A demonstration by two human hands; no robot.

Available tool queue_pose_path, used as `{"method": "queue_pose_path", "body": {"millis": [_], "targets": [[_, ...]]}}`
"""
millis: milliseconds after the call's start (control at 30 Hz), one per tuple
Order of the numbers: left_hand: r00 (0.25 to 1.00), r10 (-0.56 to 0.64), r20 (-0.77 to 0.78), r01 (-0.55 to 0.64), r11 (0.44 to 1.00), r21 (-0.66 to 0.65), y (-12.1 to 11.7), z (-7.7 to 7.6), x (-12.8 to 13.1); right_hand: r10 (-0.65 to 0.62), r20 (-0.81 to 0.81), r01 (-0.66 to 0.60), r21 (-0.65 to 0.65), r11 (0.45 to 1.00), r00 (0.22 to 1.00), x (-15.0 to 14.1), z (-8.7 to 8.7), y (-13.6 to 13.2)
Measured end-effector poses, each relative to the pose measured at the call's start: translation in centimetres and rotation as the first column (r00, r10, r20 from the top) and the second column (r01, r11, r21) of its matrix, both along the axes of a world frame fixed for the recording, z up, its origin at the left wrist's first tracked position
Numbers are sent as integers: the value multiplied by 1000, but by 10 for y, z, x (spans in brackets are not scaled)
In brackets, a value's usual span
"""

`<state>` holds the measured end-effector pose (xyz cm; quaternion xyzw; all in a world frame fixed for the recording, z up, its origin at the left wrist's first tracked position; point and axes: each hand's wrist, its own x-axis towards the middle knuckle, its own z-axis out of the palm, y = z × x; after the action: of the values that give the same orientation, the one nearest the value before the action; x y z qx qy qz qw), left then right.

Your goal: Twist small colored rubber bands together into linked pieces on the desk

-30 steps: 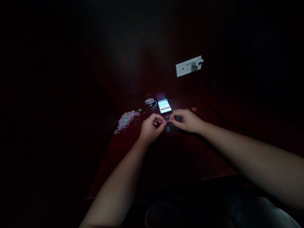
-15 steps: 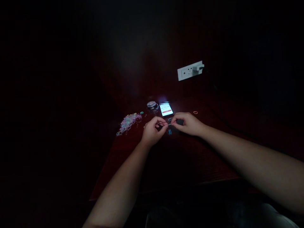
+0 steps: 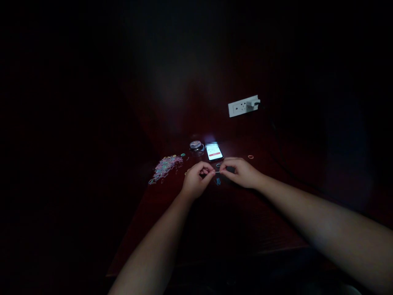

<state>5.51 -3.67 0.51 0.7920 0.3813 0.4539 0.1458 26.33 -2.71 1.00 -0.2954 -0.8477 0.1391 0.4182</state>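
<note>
Thin pale strip, prob a rubber band, sits btwn L hand and R hand, both pinching an end w/ fingertips. Imo it's light, soft, stretchy; best held by the ends. Blue bits nearby, phone behind.

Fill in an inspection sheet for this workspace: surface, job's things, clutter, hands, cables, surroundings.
Surface: dark reddish table, dimly lit.
Job's things: thin pale piece, held; pile of small coloured loops toward the left.
Clutter: lit phone beside a clear jar.
Hands: left hand and right hand both pinch the thin pale piece.
Cables: dark cable at right, partly lost in darkness.
Surroundings: wall socket with a plug in it; the rest too dark to tell.
</note>
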Motion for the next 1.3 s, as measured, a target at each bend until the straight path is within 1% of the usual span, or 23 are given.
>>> {"method": "queue_pose_path", "body": {"millis": [233, 433, 500, 667, 967, 1167, 1300], "targets": [[997, 36, -62, -35, 999, 14, -2, 2, -1, -1, 10, 1, -6, 1000, 1000, -2, 4, -3], [997, 51, -65, -50, 999, 22, -3, 2, -1, 11, 7, -11, -4, 1000, 1000, 0, 3, -3], [998, 43, -53, -42, 999, 21, -4, 2, 0, 0, 7, 0, -4, 1000, 1000, 0, 4, -3], [999, -19, -34, 20, 999, 31, -4, 2, 1, -19, 10, 19, -21, 1000, 1000, -2, 5, -5], [999, 24, -35, -22, 998, 58, -2, 0, -2, -30, -6, 30, -24, 999, 1000, 1, 2, -2], [1000, -4, -25, 5, 1000, 27, -3, 2, 0, 20, 1, -20, -42, 999, 1000, 1, 0, -1], [999, -28, -24, 28, 999, 16, -3, 2, 0, 19, 3, -19, -33, 999, 1000, 0, 1, -1]]}}
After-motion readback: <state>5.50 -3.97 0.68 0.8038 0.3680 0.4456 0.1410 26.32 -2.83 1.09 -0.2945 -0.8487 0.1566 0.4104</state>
